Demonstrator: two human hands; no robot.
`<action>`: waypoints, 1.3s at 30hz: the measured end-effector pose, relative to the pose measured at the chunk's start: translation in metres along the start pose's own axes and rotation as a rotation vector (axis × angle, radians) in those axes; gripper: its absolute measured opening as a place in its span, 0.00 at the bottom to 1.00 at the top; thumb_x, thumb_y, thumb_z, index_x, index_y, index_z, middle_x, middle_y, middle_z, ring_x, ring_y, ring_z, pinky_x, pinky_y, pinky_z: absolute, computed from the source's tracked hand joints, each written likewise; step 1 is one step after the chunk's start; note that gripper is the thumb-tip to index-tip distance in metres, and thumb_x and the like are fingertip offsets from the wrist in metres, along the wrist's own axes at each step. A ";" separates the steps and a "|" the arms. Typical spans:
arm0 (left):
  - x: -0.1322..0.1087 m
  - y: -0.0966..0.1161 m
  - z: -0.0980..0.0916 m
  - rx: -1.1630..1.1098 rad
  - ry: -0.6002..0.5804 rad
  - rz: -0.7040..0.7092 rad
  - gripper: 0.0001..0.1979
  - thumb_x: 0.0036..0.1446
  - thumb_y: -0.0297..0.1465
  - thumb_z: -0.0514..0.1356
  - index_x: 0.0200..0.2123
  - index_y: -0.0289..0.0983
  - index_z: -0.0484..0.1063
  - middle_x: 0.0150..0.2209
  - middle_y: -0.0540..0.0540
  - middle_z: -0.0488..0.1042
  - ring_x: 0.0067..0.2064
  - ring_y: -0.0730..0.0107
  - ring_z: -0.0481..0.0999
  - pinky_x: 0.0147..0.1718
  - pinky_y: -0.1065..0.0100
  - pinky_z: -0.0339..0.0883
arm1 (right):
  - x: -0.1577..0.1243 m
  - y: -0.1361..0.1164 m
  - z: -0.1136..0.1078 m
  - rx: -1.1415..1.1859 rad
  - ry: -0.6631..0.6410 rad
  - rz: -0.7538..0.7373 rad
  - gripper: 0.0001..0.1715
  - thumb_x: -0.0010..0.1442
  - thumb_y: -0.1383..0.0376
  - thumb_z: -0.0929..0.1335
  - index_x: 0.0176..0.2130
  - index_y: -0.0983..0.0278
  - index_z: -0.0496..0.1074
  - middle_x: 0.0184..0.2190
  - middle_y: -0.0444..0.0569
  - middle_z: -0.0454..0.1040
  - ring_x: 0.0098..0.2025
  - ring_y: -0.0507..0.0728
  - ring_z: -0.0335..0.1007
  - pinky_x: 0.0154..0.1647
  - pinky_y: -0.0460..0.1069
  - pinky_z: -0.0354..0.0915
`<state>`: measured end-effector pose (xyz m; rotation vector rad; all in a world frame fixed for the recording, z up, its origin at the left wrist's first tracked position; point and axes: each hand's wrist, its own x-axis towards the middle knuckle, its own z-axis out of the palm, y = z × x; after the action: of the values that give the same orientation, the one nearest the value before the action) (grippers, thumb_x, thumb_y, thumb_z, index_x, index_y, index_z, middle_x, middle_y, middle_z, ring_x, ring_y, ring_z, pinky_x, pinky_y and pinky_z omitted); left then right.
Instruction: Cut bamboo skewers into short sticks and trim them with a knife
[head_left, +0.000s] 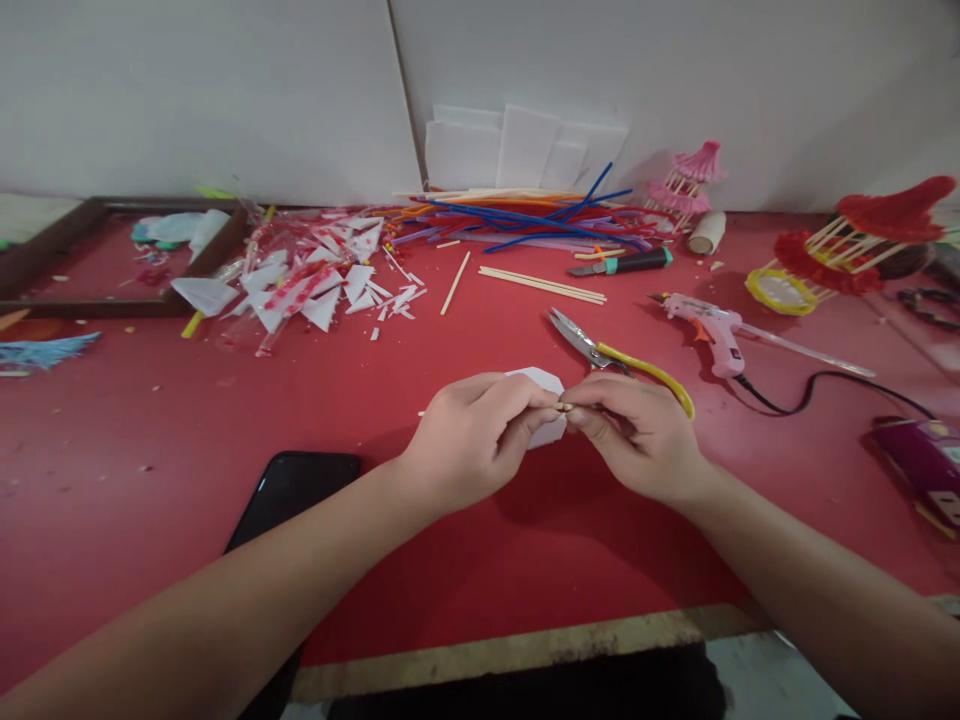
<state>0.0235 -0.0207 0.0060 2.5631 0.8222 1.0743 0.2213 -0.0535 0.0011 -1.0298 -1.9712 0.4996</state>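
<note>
Both my hands meet near the middle of the table, fingertips nearly touching. My left hand (472, 435) is closed in a pinch, and so is my right hand (641, 425). Between the fingertips shows a short bit of pale wooden stick (562, 406); my fingers cover most of it. Just behind the fingers is a white many-sided piece (546, 380), thin and flat, partly hidden by my left hand. Beyond my right hand lie scissors (577, 338) with yellow handles, blades pointing up and left.
Wooden sticks (540, 284), a utility knife (630, 261) and pipe cleaners (517, 222) lie toward the wall. A pink glue gun (709, 330) with a cord and red stick model (847, 240) stand right. White scraps (315, 280) are left; a phone (300, 490) lies by my left forearm.
</note>
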 end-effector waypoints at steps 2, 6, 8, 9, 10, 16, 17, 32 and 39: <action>0.000 0.000 0.000 0.002 -0.006 -0.008 0.03 0.61 0.27 0.57 0.37 0.38 0.71 0.31 0.50 0.79 0.32 0.74 0.77 0.32 0.74 0.67 | 0.000 0.000 0.000 0.013 0.012 -0.006 0.06 0.63 0.68 0.64 0.38 0.64 0.72 0.28 0.46 0.74 0.28 0.51 0.68 0.31 0.47 0.65; 0.000 0.002 -0.001 -0.038 -0.006 -0.033 0.04 0.62 0.27 0.56 0.38 0.38 0.71 0.32 0.49 0.79 0.34 0.73 0.78 0.33 0.74 0.68 | 0.001 -0.003 -0.001 0.144 -0.003 0.042 0.09 0.65 0.66 0.62 0.38 0.63 0.72 0.28 0.46 0.73 0.30 0.51 0.69 0.33 0.48 0.67; 0.001 0.003 -0.001 -0.057 -0.001 -0.041 0.05 0.63 0.28 0.55 0.38 0.38 0.71 0.33 0.49 0.79 0.34 0.73 0.78 0.34 0.74 0.69 | 0.001 -0.004 0.000 0.286 -0.015 0.121 0.11 0.66 0.65 0.61 0.38 0.63 0.72 0.28 0.46 0.74 0.31 0.51 0.70 0.32 0.47 0.67; 0.001 0.003 -0.001 -0.062 0.004 -0.041 0.05 0.63 0.28 0.54 0.38 0.38 0.70 0.33 0.48 0.79 0.35 0.73 0.78 0.34 0.74 0.69 | 0.001 -0.004 0.001 0.370 -0.019 0.164 0.12 0.66 0.64 0.61 0.38 0.64 0.73 0.28 0.46 0.74 0.30 0.51 0.69 0.31 0.47 0.67; 0.001 0.003 -0.001 -0.065 0.007 -0.039 0.05 0.64 0.28 0.54 0.38 0.38 0.70 0.33 0.48 0.79 0.35 0.73 0.78 0.35 0.74 0.69 | 0.001 -0.004 0.001 0.458 -0.022 0.204 0.12 0.67 0.64 0.61 0.38 0.64 0.73 0.27 0.46 0.74 0.29 0.50 0.69 0.30 0.47 0.67; 0.002 0.003 0.000 -0.051 0.024 -0.021 0.05 0.64 0.26 0.53 0.39 0.37 0.69 0.34 0.49 0.78 0.36 0.75 0.77 0.36 0.75 0.68 | 0.003 -0.001 0.005 0.927 -0.066 0.390 0.12 0.66 0.60 0.62 0.40 0.63 0.72 0.26 0.44 0.70 0.23 0.49 0.60 0.24 0.47 0.62; 0.002 0.003 0.000 -0.046 0.029 -0.019 0.05 0.64 0.26 0.53 0.39 0.36 0.68 0.34 0.49 0.78 0.36 0.75 0.77 0.36 0.76 0.67 | 0.004 -0.001 0.005 0.985 -0.070 0.416 0.11 0.65 0.61 0.62 0.40 0.63 0.71 0.25 0.44 0.68 0.22 0.49 0.58 0.23 0.47 0.62; 0.001 0.002 0.001 0.004 0.043 -0.116 0.08 0.65 0.28 0.53 0.46 0.38 0.67 0.37 0.49 0.79 0.37 0.75 0.78 0.36 0.75 0.67 | 0.005 0.004 -0.001 0.903 -0.062 0.494 0.11 0.64 0.60 0.62 0.48 0.54 0.61 0.29 0.40 0.72 0.22 0.49 0.60 0.29 0.50 0.65; 0.000 0.002 0.002 -0.024 0.040 -0.130 0.08 0.65 0.28 0.52 0.46 0.40 0.66 0.36 0.50 0.79 0.36 0.73 0.79 0.35 0.73 0.68 | 0.009 -0.001 -0.001 1.234 0.034 0.651 0.10 0.58 0.63 0.69 0.41 0.54 0.67 0.29 0.36 0.75 0.18 0.46 0.59 0.25 0.46 0.63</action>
<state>0.0259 -0.0219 0.0057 2.4381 0.9647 1.0925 0.2187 -0.0470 0.0072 -0.7616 -0.8672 1.7315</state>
